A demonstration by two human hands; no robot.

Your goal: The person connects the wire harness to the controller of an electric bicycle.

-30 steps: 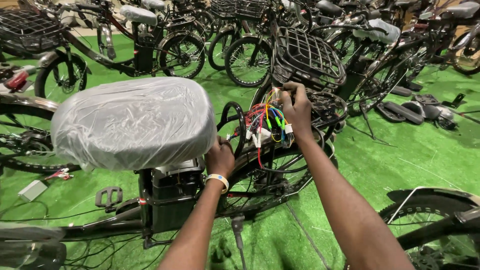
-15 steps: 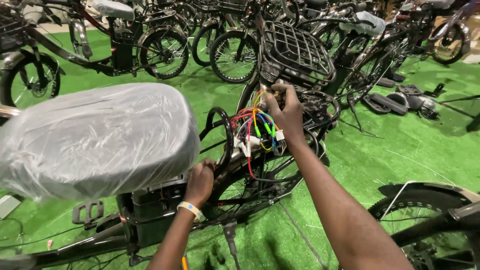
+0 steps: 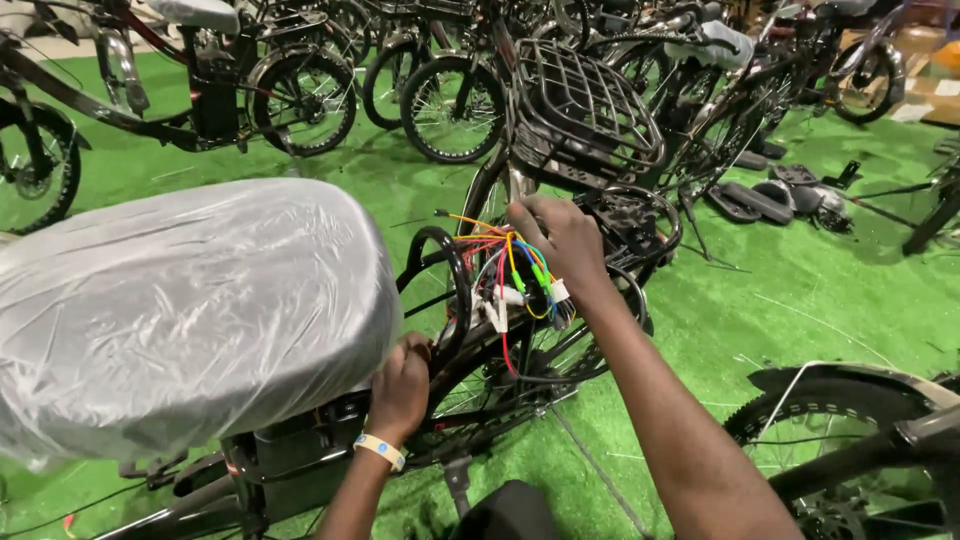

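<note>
My right hand is closed around a bundle of coloured wires with white connectors, held up behind the saddle of a black electric bicycle. My left hand, a pale band at its wrist, grips the black frame tube just under the rear of the saddle. The wide saddle is wrapped in clear plastic and fills the left of the view. A black wire rear basket sits just beyond the wires.
Several other bicycles stand in rows on the green artificial turf. A wheel with mudguard of another bicycle is at the lower right. Black parts lie on the turf at the right.
My view has shifted right and closer, so the saddle now sits further left. My left hand has slid lower along the frame. My right hand still holds the wire bundle up.
</note>
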